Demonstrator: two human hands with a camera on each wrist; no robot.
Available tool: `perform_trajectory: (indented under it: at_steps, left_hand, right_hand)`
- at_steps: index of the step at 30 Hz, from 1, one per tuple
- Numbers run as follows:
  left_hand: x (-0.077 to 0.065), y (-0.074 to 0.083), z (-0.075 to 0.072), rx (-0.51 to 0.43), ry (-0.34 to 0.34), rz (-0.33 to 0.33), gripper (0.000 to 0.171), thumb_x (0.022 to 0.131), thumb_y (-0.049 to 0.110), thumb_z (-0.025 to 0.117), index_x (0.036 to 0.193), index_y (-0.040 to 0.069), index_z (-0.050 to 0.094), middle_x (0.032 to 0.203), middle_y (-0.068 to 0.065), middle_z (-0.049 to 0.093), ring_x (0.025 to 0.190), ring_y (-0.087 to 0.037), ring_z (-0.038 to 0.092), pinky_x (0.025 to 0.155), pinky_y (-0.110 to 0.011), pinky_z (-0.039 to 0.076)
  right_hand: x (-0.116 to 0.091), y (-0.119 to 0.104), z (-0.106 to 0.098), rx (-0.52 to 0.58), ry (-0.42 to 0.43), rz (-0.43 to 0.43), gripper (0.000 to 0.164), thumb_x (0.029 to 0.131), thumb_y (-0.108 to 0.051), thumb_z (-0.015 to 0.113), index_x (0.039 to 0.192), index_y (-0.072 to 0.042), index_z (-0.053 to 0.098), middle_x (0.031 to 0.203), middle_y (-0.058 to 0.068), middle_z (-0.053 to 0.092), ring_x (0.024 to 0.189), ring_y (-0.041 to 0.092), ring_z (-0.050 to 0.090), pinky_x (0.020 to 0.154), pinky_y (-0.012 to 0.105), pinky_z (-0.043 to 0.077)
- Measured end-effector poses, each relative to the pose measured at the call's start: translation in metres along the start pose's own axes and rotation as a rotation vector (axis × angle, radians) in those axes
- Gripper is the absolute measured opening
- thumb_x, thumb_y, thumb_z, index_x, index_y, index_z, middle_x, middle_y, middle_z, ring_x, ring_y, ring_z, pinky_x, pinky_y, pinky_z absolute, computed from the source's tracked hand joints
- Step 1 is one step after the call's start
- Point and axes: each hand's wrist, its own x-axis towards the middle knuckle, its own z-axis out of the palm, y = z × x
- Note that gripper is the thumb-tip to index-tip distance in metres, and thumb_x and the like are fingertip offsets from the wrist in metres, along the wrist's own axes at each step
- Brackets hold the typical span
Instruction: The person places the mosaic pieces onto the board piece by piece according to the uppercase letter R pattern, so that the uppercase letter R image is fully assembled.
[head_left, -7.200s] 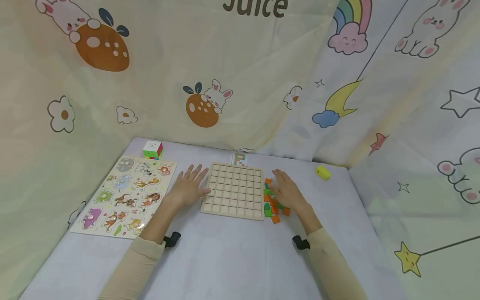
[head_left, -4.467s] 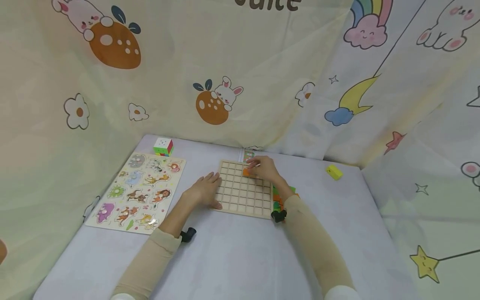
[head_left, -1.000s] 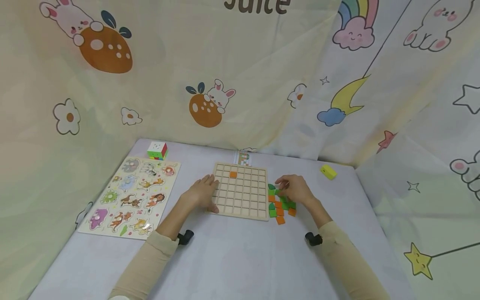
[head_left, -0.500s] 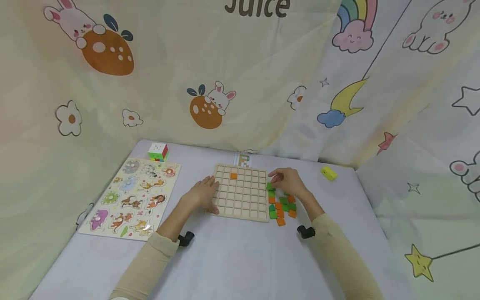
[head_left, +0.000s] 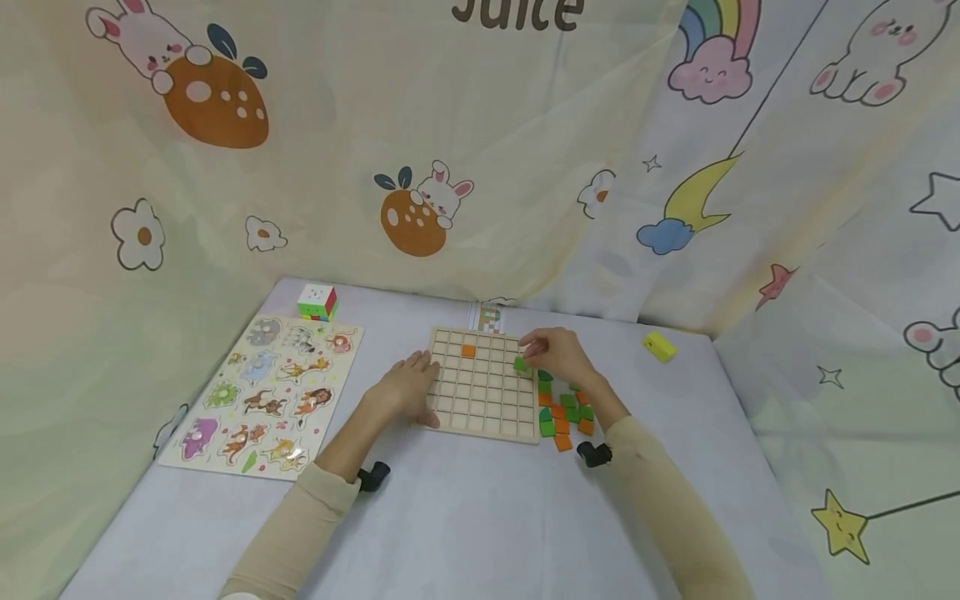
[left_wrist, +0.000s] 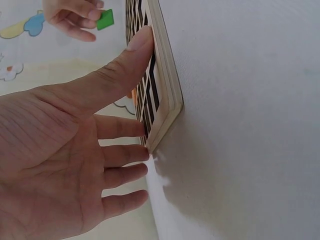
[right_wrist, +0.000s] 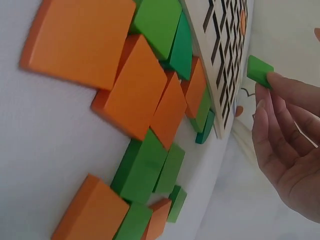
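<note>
A square wooden grid board (head_left: pixel 480 392) lies mid-table, with one orange tile (head_left: pixel 468 352) in a cell of an upper row. My left hand (head_left: pixel 405 389) rests at the board's left edge, thumb on the frame and fingers straight in the left wrist view. Between thumb and fingertips my right hand (head_left: pixel 561 354) pinches a green square tile (right_wrist: pixel 260 71), held over the board's right side. Beside the board's right edge lie loose orange tiles (right_wrist: pixel 135 87) and green tiles (right_wrist: pixel 140 170), several of each, some with a rounded side.
An animal puzzle board (head_left: pixel 262 396) lies at the left, with a puzzle cube (head_left: pixel 317 302) behind it. A small printed pattern card (head_left: pixel 490 318) sits behind the grid board. Toward the back right is a yellow block (head_left: pixel 660 347). Printed curtains (head_left: pixel 322 208) close off the back.
The orange tile went into the board some seconds ago. Since then my right hand has picked a green tile from the pile and moved left over the board. My left hand stays put.
</note>
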Motion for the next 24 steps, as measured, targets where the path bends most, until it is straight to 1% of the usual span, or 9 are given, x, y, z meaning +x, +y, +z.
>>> perform_trajectory:
  at_steps: [3,9,14,18,21,24]
  left_hand:
    - [0.001,0.0,0.001,0.01,0.003,0.0,0.113,0.074,0.041,0.093,0.159,-0.005,0.036,0.169,-0.029,0.02,0.158,-0.044,0.016,0.128,-0.058,0.019]
    - [0.003,0.0,0.002,0.047,-0.001,-0.008,0.115,0.073,0.045,0.093,0.159,-0.005,0.035,0.169,-0.029,0.02,0.158,-0.044,0.015,0.128,-0.057,0.018]
    - [0.004,0.0,0.001,0.049,0.002,-0.016,0.116,0.071,0.045,0.094,0.158,-0.005,0.036,0.169,-0.029,0.02,0.159,-0.043,0.014,0.129,-0.057,0.015]
    - [0.005,-0.001,0.001,0.057,0.011,-0.017,0.117,0.069,0.047,0.093,0.158,-0.004,0.038,0.169,-0.028,0.021,0.159,-0.042,0.013,0.128,-0.059,0.014]
    - [0.005,0.0,0.001,0.057,0.016,-0.015,0.116,0.068,0.047,0.094,0.157,-0.005,0.039,0.168,-0.028,0.022,0.159,-0.042,0.013,0.128,-0.06,0.013]
    - [0.005,0.001,0.001,0.058,0.012,-0.022,0.117,0.067,0.046,0.094,0.156,-0.006,0.039,0.168,-0.029,0.022,0.159,-0.043,0.014,0.128,-0.061,0.013]
  right_hand:
    - [0.005,-0.002,0.004,0.01,-0.006,-0.003,0.034,0.09,-0.008,0.083,0.122,-0.004,0.075,0.094,0.004,0.077,0.083,0.019,0.072,0.072,0.035,0.062]
    - [0.021,-0.004,0.015,0.045,0.0,0.012,0.033,0.09,-0.012,0.083,0.121,-0.006,0.076,0.094,0.002,0.077,0.084,0.019,0.072,0.072,0.035,0.06]
    - [0.036,-0.007,0.023,0.082,0.001,0.005,0.031,0.09,-0.011,0.082,0.12,-0.006,0.076,0.095,0.004,0.077,0.085,0.021,0.073,0.071,0.033,0.06]
    - [0.043,-0.009,0.026,0.104,0.02,0.024,0.027,0.09,-0.009,0.082,0.116,-0.008,0.077,0.094,0.005,0.076,0.086,0.021,0.072,0.071,0.033,0.06]
    - [0.046,-0.012,0.027,0.136,0.027,0.035,0.026,0.089,-0.005,0.082,0.115,-0.005,0.077,0.095,0.009,0.076,0.087,0.023,0.072,0.07,0.034,0.06]
    - [0.05,-0.014,0.031,0.153,0.015,0.033,0.026,0.089,-0.004,0.082,0.115,-0.002,0.076,0.098,0.012,0.076,0.089,0.025,0.072,0.071,0.033,0.06]
